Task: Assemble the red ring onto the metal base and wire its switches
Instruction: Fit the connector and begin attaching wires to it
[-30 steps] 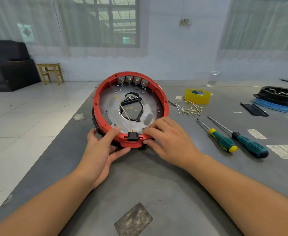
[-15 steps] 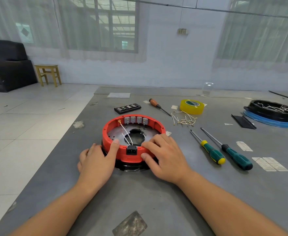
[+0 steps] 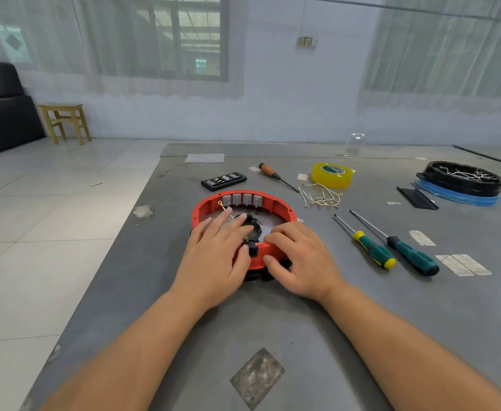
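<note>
The red ring point(image 3: 284, 211) lies flat on the grey table, with the metal base point(image 3: 274, 223) showing inside it. Several grey switches point(image 3: 243, 199) line its far inner wall. A thin wire with a gold lug point(image 3: 221, 204) runs from the far left of the ring towards the middle. A black connector point(image 3: 253, 250) sits in the near rim. My left hand point(image 3: 216, 256) lies over the ring's left side, fingers spread and reaching into the inside, thumb beside the connector. My right hand point(image 3: 299, 262) grips the near rim, fingers on top and thumb on the outer wall.
Two green-handled screwdrivers point(image 3: 373, 249) point(image 3: 413, 258) lie to the right. Behind the ring are loose lugged wires point(image 3: 320, 198), yellow tape point(image 3: 332, 175), an orange-handled screwdriver point(image 3: 273, 175) and a black bit case point(image 3: 224, 181). A black tray point(image 3: 462, 180) sits far right. The table's edge point(image 3: 130, 250) runs along the left.
The ring, tilted up towards me a second ago, now lies flat on the table. My left hand has moved from the outer rim to over the inside of the ring.
</note>
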### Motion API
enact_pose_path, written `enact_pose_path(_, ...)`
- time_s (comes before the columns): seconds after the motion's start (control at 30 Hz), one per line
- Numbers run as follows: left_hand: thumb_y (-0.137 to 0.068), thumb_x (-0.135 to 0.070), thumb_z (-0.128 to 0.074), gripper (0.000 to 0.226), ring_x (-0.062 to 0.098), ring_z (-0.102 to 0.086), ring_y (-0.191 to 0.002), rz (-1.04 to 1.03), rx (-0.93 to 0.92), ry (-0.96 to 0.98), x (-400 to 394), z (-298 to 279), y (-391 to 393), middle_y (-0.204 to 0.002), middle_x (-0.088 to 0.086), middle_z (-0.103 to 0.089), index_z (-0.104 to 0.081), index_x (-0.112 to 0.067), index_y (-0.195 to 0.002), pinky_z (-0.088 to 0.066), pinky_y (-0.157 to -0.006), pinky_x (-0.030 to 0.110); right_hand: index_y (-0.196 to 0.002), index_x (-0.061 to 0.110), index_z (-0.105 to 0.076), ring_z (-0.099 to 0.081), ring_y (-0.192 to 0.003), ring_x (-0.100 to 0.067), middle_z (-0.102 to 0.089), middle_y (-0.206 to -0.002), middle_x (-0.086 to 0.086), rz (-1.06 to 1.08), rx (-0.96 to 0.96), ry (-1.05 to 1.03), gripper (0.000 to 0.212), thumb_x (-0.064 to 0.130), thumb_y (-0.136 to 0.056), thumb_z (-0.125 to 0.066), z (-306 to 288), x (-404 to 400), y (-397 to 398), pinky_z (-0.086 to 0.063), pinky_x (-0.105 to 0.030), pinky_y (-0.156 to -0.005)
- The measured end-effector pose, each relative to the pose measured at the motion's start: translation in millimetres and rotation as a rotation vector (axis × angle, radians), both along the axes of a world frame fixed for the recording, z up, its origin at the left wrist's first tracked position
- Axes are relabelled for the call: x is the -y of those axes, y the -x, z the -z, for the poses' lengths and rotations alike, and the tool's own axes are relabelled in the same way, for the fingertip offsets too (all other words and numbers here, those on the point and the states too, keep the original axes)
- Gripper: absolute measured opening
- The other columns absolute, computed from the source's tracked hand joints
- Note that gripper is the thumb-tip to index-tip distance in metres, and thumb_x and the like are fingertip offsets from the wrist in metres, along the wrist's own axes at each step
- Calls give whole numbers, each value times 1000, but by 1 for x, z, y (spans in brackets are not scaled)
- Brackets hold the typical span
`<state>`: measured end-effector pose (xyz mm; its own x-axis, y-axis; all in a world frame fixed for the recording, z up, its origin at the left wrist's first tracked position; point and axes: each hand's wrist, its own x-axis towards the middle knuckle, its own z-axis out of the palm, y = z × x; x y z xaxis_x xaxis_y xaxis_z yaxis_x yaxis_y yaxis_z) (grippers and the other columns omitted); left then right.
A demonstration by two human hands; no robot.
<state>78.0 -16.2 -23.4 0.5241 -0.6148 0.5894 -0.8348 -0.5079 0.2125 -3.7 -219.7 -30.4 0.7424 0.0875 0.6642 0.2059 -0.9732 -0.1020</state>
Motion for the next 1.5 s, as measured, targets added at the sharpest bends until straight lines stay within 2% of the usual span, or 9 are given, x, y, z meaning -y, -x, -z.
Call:
enact_pose_path(0.1,-96,-38,-33,52,21,-48,-144,-17,69,-57,-4,-8,-10,-129,-5,-70,-76,-24,-123,-15,-126,39,-109,20,-69,-56,-104,-20,-62,-108,4,6,6,-5,26,37,-90,-62,0,0,0,-47,-36,-88)
enact_pose_path(0.17,-95,-38,-36,49,22,-55,-130,-22,85,-91,-5,-15,-14,-114,-4,-70,-77,-23,-116,-19,-125,39,-109,21,-68,-55,-104,-19,-62,-109,5,8,-5,-7,26,38,-90,-62,0,-1,0,-47,-36,-88)
enact_pose_path(0.23,-93,-39,-39,46,23,-56,-123,-7,70,-110,-3,-19,-14,-108,-3,-67,-76,-20,-113,-26,-122,39,-109,21,-68,-55,-104,-19,-62,-108,5,7,-4,-22,25,37,-91,-63,-1,0,0,-47,-35,-88)
enact_pose_path(0.4,-92,-42,-42,40,22,-47,-123,14,-43,-59,1,-16,-11,-110,-3,-61,-67,-16,-110,-40,-108,40,-109,21,-68,-55,-105,-18,-62,-108,6,-26,6,-64,24,37,-91,-64,1,2,-1,-47,-36,-89)
enact_pose_path(0.53,-96,-40,-43,36,23,-45,-123,-1,-59,4,1,-5,-9,-113,-3,-58,-64,-16,-112,-36,-108,38,-112,22,-67,-55,-107,-18,-62,-108,7,-39,-8,-92,28,39,-91,-64,3,3,-2,-46,-35,-91)
enact_pose_path(0.77,-101,-41,-38,38,23,-42,-125,-21,-31,-52,0,0,-10,-118,-3,-58,-63,-16,-116,-33,-107,38,-109,25,-64,-51,-107,-10,-57,-108,13,-73,-25,-126,26,42,-90,-64,7,8,-6,-36,-23,-91)
enact_pose_path(1.2,-102,-46,-41,50,23,-41,-133,13,-85,-80,-5,-1,-7,-127,-3,-57,-63,-19,-137,-34,-112,40,-108,26,-63,-51,-109,-12,-57,-108,15,-87,-25,-143,26,43,-89,-63,10,10,-11,-43,-33,-92)
enact_pose_path(1.4,-101,-49,-36,53,27,-38,-134,-7,-123,-66,-3,3,-7,-130,2,-56,-64,-17,-132,-32,-115,44,-109,20,-67,-55,-110,-17,-62,-109,8,-65,-15,-107,27,39,-90,-64,6,6,-10,-45,-37,-94)
enact_pose_path(1.5,-101,-49,-33,54,28,-38,-135,-20,-115,-82,-2,3,-7,-131,2,-55,-64,-17,-132,-30,-115,44,-115,21,-69,-56,-116,-15,-64,-118,9,-66,-20,-117,30,38,-90,-66,4,5,-6,-46,-37,-97)
